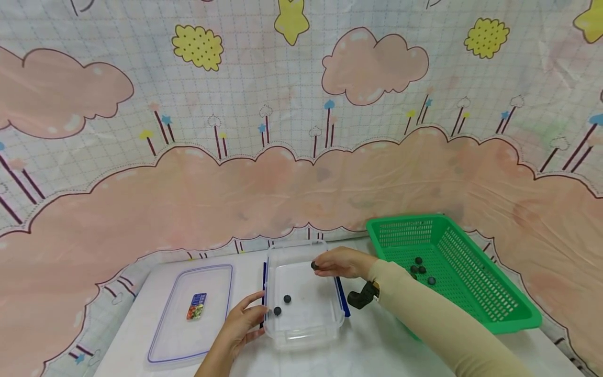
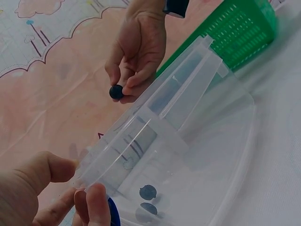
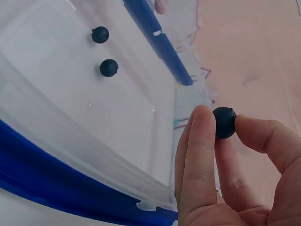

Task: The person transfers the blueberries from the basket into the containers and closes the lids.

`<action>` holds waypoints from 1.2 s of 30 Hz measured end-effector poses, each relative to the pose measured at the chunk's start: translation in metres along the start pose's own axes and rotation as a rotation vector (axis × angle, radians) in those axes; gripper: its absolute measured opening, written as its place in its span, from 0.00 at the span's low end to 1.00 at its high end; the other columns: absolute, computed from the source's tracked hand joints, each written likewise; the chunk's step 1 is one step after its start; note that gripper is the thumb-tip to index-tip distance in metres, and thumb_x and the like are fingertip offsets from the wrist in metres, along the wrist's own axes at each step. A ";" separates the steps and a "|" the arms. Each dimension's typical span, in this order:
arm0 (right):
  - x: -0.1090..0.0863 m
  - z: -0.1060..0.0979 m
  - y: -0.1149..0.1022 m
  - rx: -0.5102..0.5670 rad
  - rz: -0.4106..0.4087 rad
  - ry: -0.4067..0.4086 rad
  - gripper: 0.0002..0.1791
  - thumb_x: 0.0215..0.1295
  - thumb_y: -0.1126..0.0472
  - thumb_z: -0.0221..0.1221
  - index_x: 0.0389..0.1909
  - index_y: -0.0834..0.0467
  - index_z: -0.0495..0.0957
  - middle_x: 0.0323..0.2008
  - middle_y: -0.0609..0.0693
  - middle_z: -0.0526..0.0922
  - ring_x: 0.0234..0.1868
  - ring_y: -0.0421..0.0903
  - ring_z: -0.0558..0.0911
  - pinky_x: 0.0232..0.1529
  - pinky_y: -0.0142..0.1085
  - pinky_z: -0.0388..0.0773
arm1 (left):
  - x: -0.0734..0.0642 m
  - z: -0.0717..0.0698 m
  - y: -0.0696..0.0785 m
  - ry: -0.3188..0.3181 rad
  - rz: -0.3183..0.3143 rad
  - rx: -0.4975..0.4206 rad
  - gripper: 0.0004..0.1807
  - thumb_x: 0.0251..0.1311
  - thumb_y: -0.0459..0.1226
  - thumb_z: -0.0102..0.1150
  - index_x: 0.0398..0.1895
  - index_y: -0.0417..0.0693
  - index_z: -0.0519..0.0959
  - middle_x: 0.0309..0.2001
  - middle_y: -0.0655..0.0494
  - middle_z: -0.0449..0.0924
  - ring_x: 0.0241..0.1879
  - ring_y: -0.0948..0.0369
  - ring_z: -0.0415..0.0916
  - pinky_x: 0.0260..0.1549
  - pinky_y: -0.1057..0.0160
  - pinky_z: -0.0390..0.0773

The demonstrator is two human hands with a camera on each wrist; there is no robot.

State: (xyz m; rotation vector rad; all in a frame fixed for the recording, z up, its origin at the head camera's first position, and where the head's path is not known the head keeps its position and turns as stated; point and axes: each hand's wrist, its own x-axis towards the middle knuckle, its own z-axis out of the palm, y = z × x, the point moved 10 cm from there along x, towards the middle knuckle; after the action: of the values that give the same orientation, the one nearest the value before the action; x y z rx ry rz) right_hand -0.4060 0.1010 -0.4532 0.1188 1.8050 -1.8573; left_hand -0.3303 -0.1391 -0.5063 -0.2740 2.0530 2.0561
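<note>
A dark blueberry [image 3: 224,123] is pinched between the thumb and fingertips of my right hand [image 1: 345,262], over the far part of a clear plastic box [image 1: 306,335]. My left hand [image 1: 242,322] grips the left wall of this box near its front corner, thumb at the rim and fingers outside. Inside, on the floor of the box, two blueberries [image 1: 287,299] lie close together toward the left. Blue clip flaps [image 3: 157,42] hang out along the box's sides.
Right of the box, a green basket [image 1: 499,319] holds several more blueberries [image 1: 422,269]. A clear lid [image 1: 160,335] with a blue edge and a label [image 1: 197,306] lies flat to the left. A patterned cloth [image 1: 282,193] hangs behind the white table [image 1: 136,319].
</note>
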 end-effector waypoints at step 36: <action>0.048 0.043 0.032 -0.206 0.086 0.193 0.14 0.69 0.63 0.55 0.48 0.69 0.77 0.38 0.58 0.80 0.34 0.45 0.78 0.47 0.35 0.82 | 0.010 -0.004 -0.001 -0.010 -0.013 -0.004 0.31 0.59 0.34 0.60 0.68 0.41 0.68 0.41 0.50 0.82 0.38 0.58 0.78 0.30 0.62 0.83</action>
State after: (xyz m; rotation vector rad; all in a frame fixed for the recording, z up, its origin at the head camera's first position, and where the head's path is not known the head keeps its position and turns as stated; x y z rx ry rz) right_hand -0.4194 0.0462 -0.4982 0.3029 2.0766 -1.6368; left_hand -0.3398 -0.1428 -0.5100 -0.2763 2.0364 2.0502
